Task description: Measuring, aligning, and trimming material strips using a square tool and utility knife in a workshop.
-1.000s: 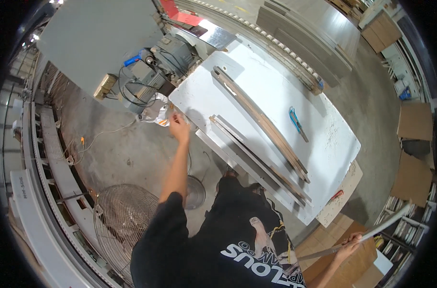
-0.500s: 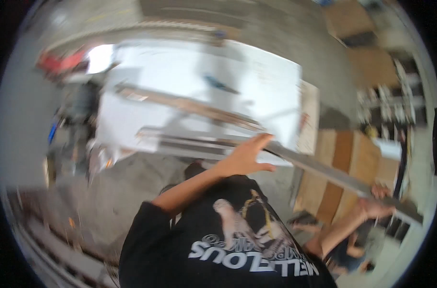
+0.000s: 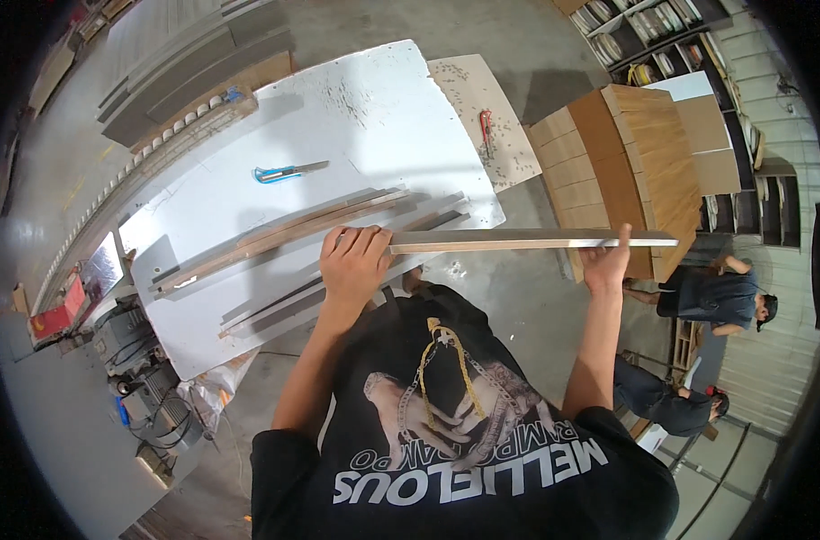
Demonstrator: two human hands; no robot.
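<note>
A long narrow wooden strip (image 3: 491, 241), grey on top with a brown edge, is held nearly level across the front of my body. The fingers of my left hand (image 3: 356, 270) are wrapped over its left end. Near the other end, my right hand (image 3: 605, 261) grips it from below, thumb up along the far side. Beyond the strip stands a white-topped table (image 3: 374, 108). A bundle of similar strips (image 3: 293, 229) lies slantwise on it, and more strips rest closer to me along its near edge.
On the table lies a blue utility knife (image 3: 288, 171); a red one (image 3: 485, 133) rests on a beige board (image 3: 464, 81). Wooden panels (image 3: 626, 171) are stacked at right, near shelves (image 3: 653, 36). Two people (image 3: 711, 292) work beyond my right arm. Machinery (image 3: 153, 396) stands at left.
My left hand has gone from spread fingers beside the strip to closed around its end. The strip has swung from slanting to nearly level. The view has turned.
</note>
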